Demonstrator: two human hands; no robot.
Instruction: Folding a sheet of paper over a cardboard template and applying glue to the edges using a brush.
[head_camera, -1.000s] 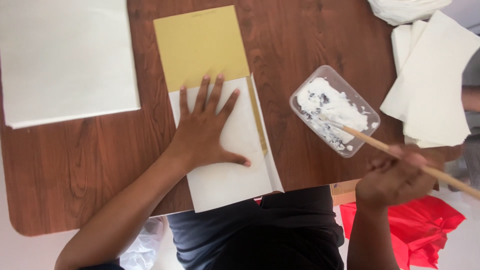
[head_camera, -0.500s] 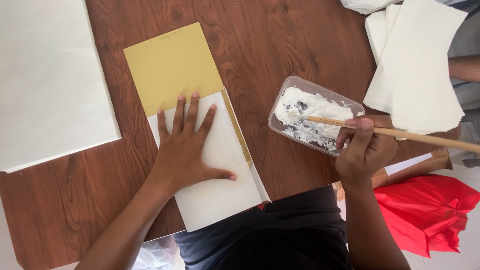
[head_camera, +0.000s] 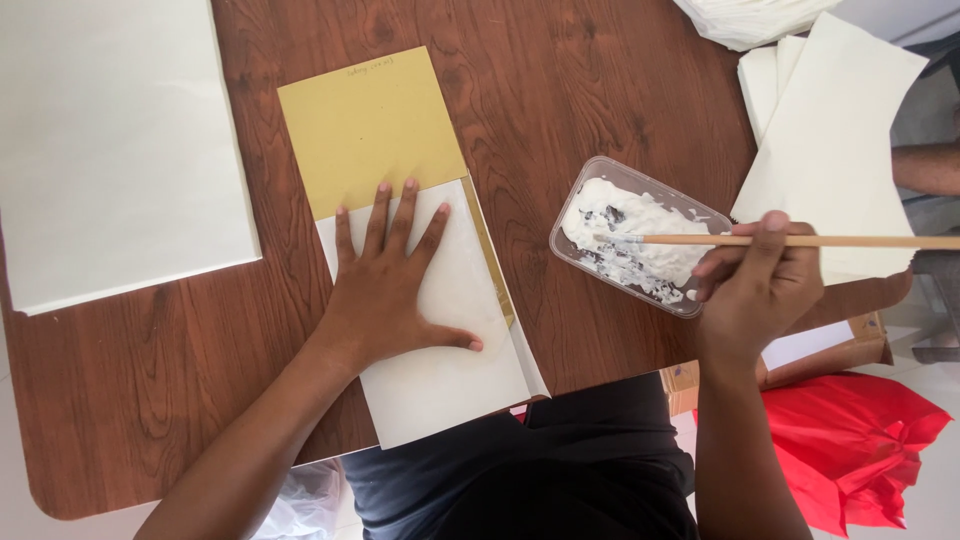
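Observation:
My left hand lies flat, fingers spread, on a white sheet that covers the lower part of a yellow card on the brown wooden table. My right hand grips a thin wooden stick, held level, with its tip dipped in white paste inside a clear plastic tub. The tub stands to the right of the card, and my right hand touches its near corner.
A large white sheet lies at the table's left. A stack of white sheets sits at the right edge, with another person's arm beyond it. Red cloth lies below the table edge, beside a cardboard box.
My right hand has brought the stick from beside the tub to its near edge, with the tip now in the paste. My left hand stays pressed on the white sheet.

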